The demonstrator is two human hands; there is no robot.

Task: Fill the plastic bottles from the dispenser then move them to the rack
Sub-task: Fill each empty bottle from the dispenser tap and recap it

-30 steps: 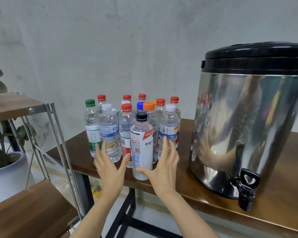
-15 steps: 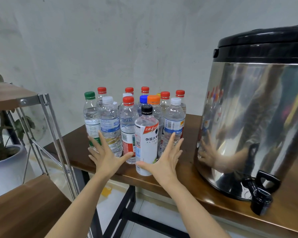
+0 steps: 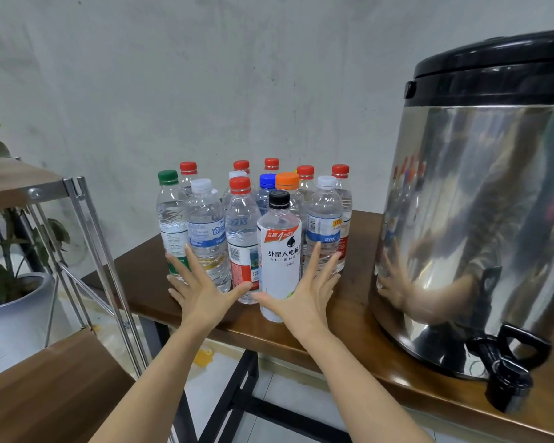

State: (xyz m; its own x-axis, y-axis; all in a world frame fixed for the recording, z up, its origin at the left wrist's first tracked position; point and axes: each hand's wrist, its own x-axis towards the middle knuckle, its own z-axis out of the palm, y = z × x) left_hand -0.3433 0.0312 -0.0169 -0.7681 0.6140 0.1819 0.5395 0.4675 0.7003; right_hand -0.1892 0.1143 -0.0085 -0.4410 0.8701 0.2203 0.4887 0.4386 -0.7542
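White-labelled, black-capped plastic bottle [image 3: 279,257] stands at front of the bottle cluster, near brown wooden table's [image 3: 349,330] edge. My left hand [image 3: 202,292] & right hand [image 3: 304,295] flank it, fingers spread, nothing gripped. Step: picking 1st bottle, I reckon. Next: grip, uncap, carry right to shiny steel dispenser [image 3: 480,219], black tap [image 3: 506,369]; wood-and-metal rack [image 3: 45,394] is left.

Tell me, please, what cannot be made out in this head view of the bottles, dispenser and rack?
Head view:
- Back-row bottles: hidden by front bottles; only caps show.
- Black-capped bottle: label hides fill level.
- Dispenser: right side cut by frame edge.
- Rack: cut off at left edge.
- Left hand, right hand: contact with bottles unclear.
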